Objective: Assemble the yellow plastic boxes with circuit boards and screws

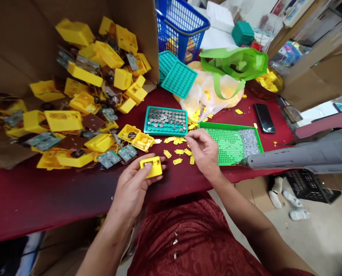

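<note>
The left hand point(130, 188), low at 7 o'clock, has a firm grip around a yellow case point(151, 166), fingers curled behind it and the thumb across its face. The right hand point(203, 151) sits at 4 o'clock in a narrow pinch, its fingertips point(188, 138) close together just beside the corner of a teal tray point(159, 133); whether they hold something tiny is too small to tell. That tray is packed with button cells point(165, 119). A green tray point(231, 125), to the right, holds a perforated grid, with screws point(249, 142) heaped at its far end. Small yellow tabs point(167, 154) lie loose on the red worktop point(30, 199) between the hands and trays. At 10 o'clock, a cardboard box point(24, 50) spills yellow cases and circuit boards point(43, 141) onto the worktop. A blue basket point(182, 30) stands at 12 o'clock, its contents partly hidden by its mesh. A grey power tool point(291, 159) enters at 3 o'clock, cut off by the frame edge.
</note>
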